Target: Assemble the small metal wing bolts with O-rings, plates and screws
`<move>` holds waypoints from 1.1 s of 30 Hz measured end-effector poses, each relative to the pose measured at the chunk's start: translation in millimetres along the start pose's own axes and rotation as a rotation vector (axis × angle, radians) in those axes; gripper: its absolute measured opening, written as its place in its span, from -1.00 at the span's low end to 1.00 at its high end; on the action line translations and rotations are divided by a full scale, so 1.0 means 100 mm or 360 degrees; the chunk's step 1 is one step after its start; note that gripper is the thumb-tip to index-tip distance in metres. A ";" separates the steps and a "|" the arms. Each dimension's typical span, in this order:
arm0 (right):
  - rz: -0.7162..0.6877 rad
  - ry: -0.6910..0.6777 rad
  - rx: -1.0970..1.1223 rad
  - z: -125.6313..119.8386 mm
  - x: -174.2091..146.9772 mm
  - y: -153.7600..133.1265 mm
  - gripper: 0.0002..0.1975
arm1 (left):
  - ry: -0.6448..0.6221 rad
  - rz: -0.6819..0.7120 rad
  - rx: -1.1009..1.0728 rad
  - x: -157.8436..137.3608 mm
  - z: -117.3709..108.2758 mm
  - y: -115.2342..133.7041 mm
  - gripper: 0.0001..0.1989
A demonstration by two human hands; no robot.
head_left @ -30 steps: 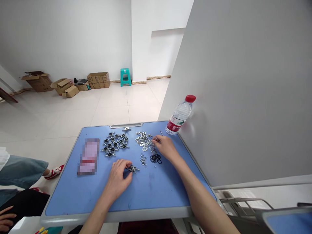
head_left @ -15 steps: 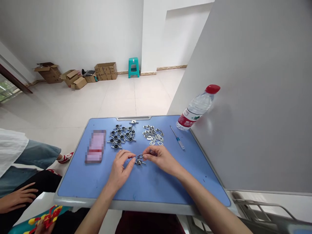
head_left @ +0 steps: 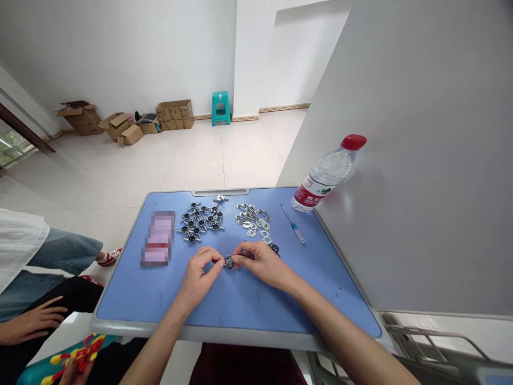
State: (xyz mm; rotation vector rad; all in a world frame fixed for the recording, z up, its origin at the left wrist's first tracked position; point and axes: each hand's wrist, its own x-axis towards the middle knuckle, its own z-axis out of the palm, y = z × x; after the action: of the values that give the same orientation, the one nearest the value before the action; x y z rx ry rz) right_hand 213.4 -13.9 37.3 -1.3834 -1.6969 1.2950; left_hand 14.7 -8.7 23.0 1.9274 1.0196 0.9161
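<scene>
A small metal fitting [head_left: 228, 262] with thin prongs sits at the middle of the blue table, between both sets of fingertips. My left hand [head_left: 201, 274] pinches its left side with thumb and forefinger. My right hand [head_left: 264, 264] is closed at its right side, thumb and forefinger pressing a thin metal plate on top; more small metal parts show among its curled fingers. A dark oval piece [head_left: 274, 248] lies just beyond the right knuckles. Farther off are a cluster of round black-centred metal fittings [head_left: 201, 223] and a pile of flat metal plates [head_left: 253, 218].
A screwdriver [head_left: 294, 224] lies right of the plates, near a red-capped water bottle [head_left: 323, 179]. At the left is a blurred flat purple item [head_left: 158, 238]. A grey partition [head_left: 420, 160] borders the right side. Another person's hand [head_left: 38, 323] rests at lower left.
The flat plate at my right fingertips has moved down and left onto the fitting. Both hands are closer together, and the dark oval piece now shows beyond my right hand.
</scene>
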 end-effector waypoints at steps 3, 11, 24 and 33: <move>-0.0026 0.0040 -0.0031 -0.02 -0.01 -0.01 -0.78 | -0.0002 -0.0012 -0.0047 0.00 -0.01 0.01 -0.81; -0.0201 0.0001 -0.0012 0.01 -0.06 -0.06 -0.85 | -0.0087 0.0093 -0.0015 -0.02 0.02 0.06 -0.82; -0.0264 0.0097 -0.0153 0.02 -0.11 -0.11 -0.88 | -0.0106 0.0077 0.0141 -0.04 0.02 0.04 -0.76; -0.0585 -0.0048 -0.0506 -0.10 -0.16 -0.11 -0.87 | -0.0204 0.0326 0.0518 -0.07 0.03 0.09 -0.82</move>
State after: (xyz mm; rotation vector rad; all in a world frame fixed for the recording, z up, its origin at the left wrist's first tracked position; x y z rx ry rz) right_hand 222.2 -26.0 53.0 -1.1442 -2.1264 0.8732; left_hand 17.2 -19.5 27.7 2.3661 0.9535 0.7597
